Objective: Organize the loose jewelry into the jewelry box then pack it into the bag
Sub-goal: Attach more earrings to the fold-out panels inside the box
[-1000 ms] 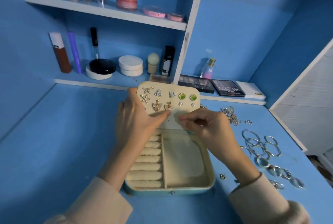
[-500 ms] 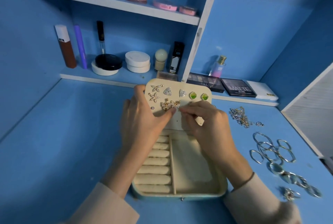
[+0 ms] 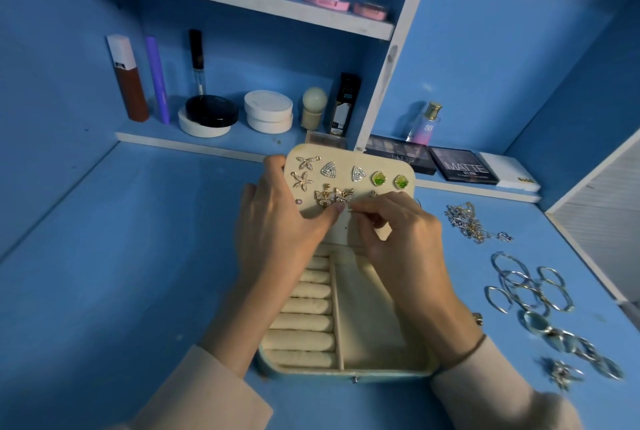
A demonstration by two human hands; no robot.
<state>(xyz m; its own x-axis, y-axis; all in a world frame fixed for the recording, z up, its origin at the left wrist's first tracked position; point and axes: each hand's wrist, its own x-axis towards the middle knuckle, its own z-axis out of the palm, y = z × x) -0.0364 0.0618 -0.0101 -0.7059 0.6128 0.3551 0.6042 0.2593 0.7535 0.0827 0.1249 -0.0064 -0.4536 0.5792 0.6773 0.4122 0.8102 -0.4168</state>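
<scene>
Your left hand (image 3: 277,222) grasps the earring panel (image 3: 349,159) of the open jewelry box (image 3: 346,365) at its left edge: the fingers wrap behind it and the thumb lies across its front face. Your right hand (image 3: 405,239) pinches a thin metal piece (image 3: 353,211) between thumb and forefinger, right at the panel face beside your left thumb tip; the piece is too small to identify. The box sits on the blue table (image 3: 121,274) in the near centre, with the panel raised at its far side. The panel carries flower earrings (image 3: 306,162), triangular earrings (image 3: 328,170), green stone earrings (image 3: 379,179) and butterfly earrings (image 3: 325,197). Both hands cover the lower part of the panel and the far end of the tray. The ring rolls (image 3: 304,322) fill the left side of the tray; your right forearm crosses over the flat compartment (image 3: 370,308) on the right. The loose jewelry lies on the table to the right of the box, apart from it: a chain pile (image 3: 465,222) farthest, then hoops (image 3: 526,284), then a blurred row of rings (image 3: 571,343) nearest. On the far ledge stand eyeshadow palettes (image 3: 462,165), a perfume bottle (image 3: 424,123), white jars (image 3: 268,111) and a black compact (image 3: 212,110).
</scene>
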